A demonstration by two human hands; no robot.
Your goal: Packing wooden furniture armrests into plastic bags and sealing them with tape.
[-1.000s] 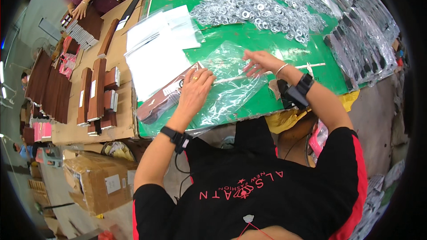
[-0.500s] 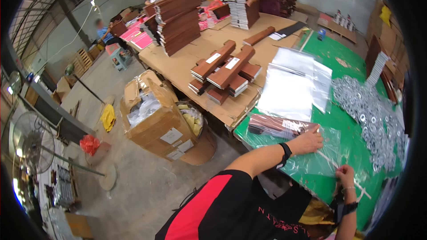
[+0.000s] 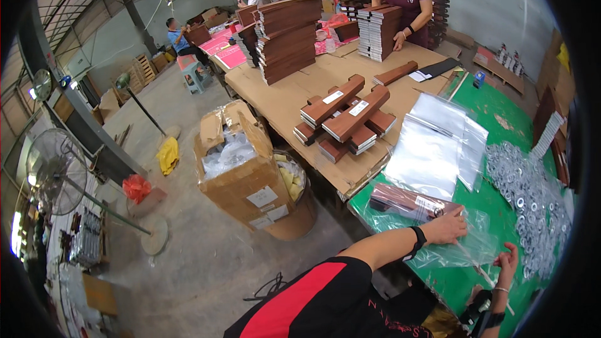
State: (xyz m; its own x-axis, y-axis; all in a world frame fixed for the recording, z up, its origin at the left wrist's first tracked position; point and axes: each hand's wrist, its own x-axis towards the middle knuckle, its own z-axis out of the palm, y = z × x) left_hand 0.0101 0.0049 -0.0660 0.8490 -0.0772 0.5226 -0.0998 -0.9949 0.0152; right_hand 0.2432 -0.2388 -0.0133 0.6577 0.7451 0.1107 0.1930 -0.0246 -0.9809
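Note:
A clear plastic bag [image 3: 479, 230] lies on the green tabletop with a reddish-brown, wood-look bundle [image 3: 400, 200] inside it, a white label on top. Over the bag at the bundle's near end is my left hand [image 3: 446, 225], its fingers curled down and gripping the plastic. My right hand [image 3: 506, 266] hovers beside the bag's loose end, fingers raised and apart, holding nothing that I can see. A thin white strip [image 3: 483, 272] runs along the bag's edge close to it.
Flat clear bags [image 3: 426, 150] lie stacked beyond the bundle. A heap of metal rings [image 3: 526, 200] spreads at right. Brown bundles [image 3: 350, 119] are piled on the cardboard-covered table [image 3: 269, 91]. A carton [image 3: 244, 194] stands left. Across the table, a person [image 3: 404, 0] touches a tall stack.
My right hand has let go of the bag's edge and lifted its fingers. My left hand stays at the bundle's end. The view has shifted, and the person opposite has lowered a hand.

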